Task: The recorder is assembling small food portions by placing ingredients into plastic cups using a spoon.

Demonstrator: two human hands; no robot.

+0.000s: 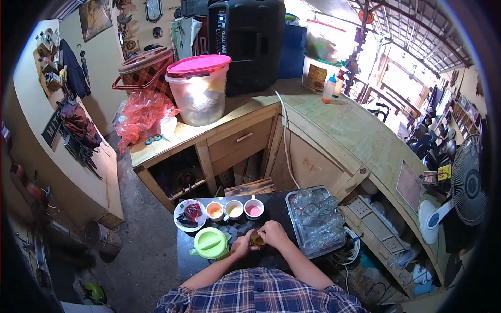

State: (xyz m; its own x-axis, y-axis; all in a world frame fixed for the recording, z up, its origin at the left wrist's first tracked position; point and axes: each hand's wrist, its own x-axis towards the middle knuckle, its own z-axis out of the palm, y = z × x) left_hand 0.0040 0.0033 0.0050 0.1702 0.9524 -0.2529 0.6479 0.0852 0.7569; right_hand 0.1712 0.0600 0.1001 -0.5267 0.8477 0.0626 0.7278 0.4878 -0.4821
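Left hand (241, 247) curls round the side of a small cup (258, 239), just right of the green jug (210, 242). Right hand (273, 234) has its fingers bent at the cup's rim; I cannot tell if they pinch anything. Holding the cup firm and flat should help stop spills, and soft right fingers should keep it from tipping. The cup looks round and brown. The jug looks like smooth, hard plastic. Past the jug stand three white cups (254, 217), round and shiny. Well right of the jug, a see-through tray (294, 223) holds curvy glass jars (311, 209).
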